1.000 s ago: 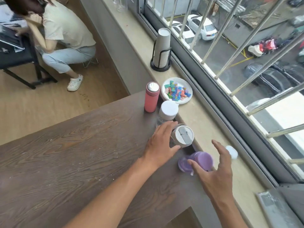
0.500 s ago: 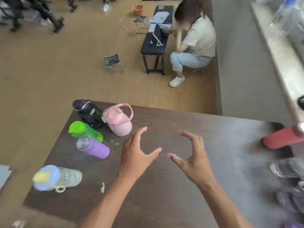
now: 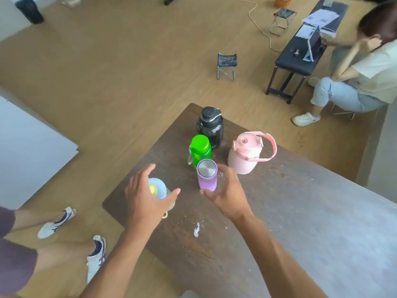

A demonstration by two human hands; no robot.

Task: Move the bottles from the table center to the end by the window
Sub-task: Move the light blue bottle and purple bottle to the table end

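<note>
— Both hands hang spread and hold nothing yet: our left hand [image 3: 148, 201] curves over the blue-lidded bottle [image 3: 158, 188], our right hand [image 3: 227, 193] cups toward the purple bottle [image 3: 206, 177], fingers apart on each grip.

— Are we touching either bottle?

— We cannot tell for the blue one, since the palm hides most of it. At the purple one our thumb sits just beside the base and the fingers wrap behind it; contact looks near, not made.

— So how do we close well?

— We judge it best to take the purple bottle around its body below the steel cap, thumb opposite the fingers, and lift straight up before swinging away. The green bottle [image 3: 200, 150] stands just behind it, almost touching, and the pink jug [image 3: 245, 154] is near on the right with its handle sticking out, so a sideways drag could knock one over.

— And the left side?

— The blue-lidded bottle stands close to the worktop [image 3: 300, 211] corner, with the floor right below. We should grip down around its sides rather than nudge it outward.

— Where is open room?

— The worktop is bare to our right, apart from a small white scrap [image 3: 196, 229], so we carry both that way. The black bottle [image 3: 210, 125] waits at the far edge. The window end is out of view.
</note>
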